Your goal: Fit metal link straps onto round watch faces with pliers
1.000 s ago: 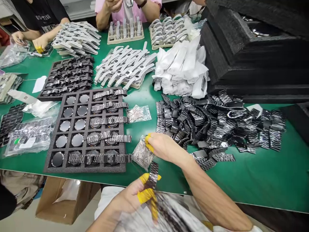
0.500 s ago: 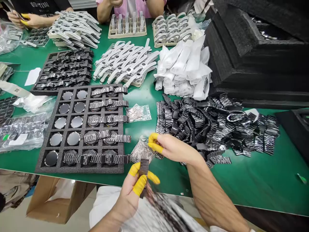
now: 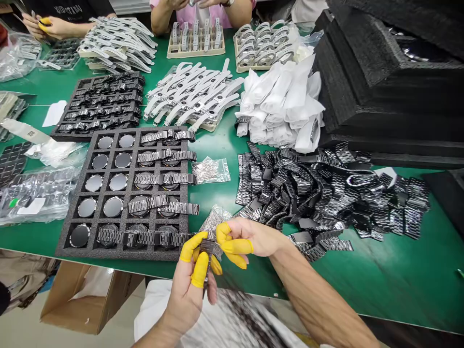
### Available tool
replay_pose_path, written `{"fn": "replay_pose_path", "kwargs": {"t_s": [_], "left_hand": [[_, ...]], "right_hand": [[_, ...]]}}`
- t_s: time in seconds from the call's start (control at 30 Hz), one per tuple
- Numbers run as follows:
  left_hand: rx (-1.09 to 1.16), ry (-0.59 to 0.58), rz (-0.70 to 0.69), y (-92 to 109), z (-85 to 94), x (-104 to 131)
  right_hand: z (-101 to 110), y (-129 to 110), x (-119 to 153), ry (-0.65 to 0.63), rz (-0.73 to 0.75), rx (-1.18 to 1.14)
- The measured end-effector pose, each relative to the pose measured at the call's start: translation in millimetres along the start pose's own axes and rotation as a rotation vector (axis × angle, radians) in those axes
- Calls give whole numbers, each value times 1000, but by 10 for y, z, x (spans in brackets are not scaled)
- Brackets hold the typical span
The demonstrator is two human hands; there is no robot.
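My left hand, with yellow finger covers, grips a black metal watch band held with one end up, in front of the table edge. Pinched together close to that upper end are the thumb and fingertips of my right hand, also in yellow covers; whatever is between them is too small to make out. Just behind both hands lies a clear bag of thin metal pins, partly hidden by my fingers. To the left, a black foam tray holds round watches, some with black bands laid across them.
Loose black watch bands are heaped at the right, below white wrapped bundles. Another pin bag lies beside the tray. Large black foam blocks rise at the right. Across the table, two people work near pale-strapped watches.
My right hand has come from over the pin bag down and toward the band's end, its fingers now pinched there. My left hand has shifted slightly left and up with the band.
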State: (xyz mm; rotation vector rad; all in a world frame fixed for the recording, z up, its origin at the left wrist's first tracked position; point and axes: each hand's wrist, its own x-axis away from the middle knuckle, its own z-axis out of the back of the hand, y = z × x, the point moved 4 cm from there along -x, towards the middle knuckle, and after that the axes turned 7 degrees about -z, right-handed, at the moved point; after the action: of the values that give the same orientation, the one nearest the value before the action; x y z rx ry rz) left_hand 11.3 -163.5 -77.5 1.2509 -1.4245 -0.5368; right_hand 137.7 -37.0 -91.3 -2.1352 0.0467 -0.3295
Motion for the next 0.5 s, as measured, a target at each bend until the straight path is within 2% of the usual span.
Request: {"fn": "replay_pose_path", "kwargs": {"t_s": [0.17,0.33,0.43,0.5], "left_hand": [[24,15,17,-17,-13,-9],[184,-16,0,-193,-1,-51],[350,-59,-29,-222,13,-88],[451,-107,0,-192,14,-113]], "right_hand": [[74,43,-49,-5,-37,-64],[53,184,-172,27,-70,-111],[9,229,-249,131,-37,-64],[11,188,-249,260,37,-39]]}}
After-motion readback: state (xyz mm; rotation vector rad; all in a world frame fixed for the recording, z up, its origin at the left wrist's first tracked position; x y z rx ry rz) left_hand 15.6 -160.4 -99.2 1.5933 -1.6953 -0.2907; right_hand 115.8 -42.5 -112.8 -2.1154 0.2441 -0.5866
